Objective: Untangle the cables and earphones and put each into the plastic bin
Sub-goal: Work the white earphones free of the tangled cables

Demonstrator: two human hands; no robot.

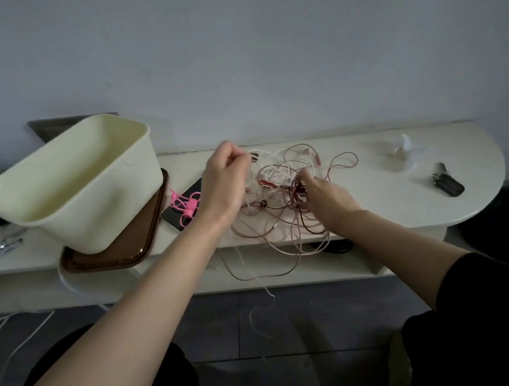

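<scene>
Your left hand [224, 177] turns its back to the camera, so its fingertips, and which strand of the cable tangle [280, 190] they pinch, are hidden. Your right hand [326, 193] buries its fingers in the same tangle. The plastic bin [73, 188] covers most of the brown tray [121, 252]. Your left wrist crosses the phone [171, 218]. The metal object [7, 242] far left is too small to name.

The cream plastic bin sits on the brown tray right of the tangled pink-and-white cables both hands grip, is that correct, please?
No: the head view shows the cream plastic bin on the brown tray left of the tangled cables; the left hand and right hand do grip them.
</scene>
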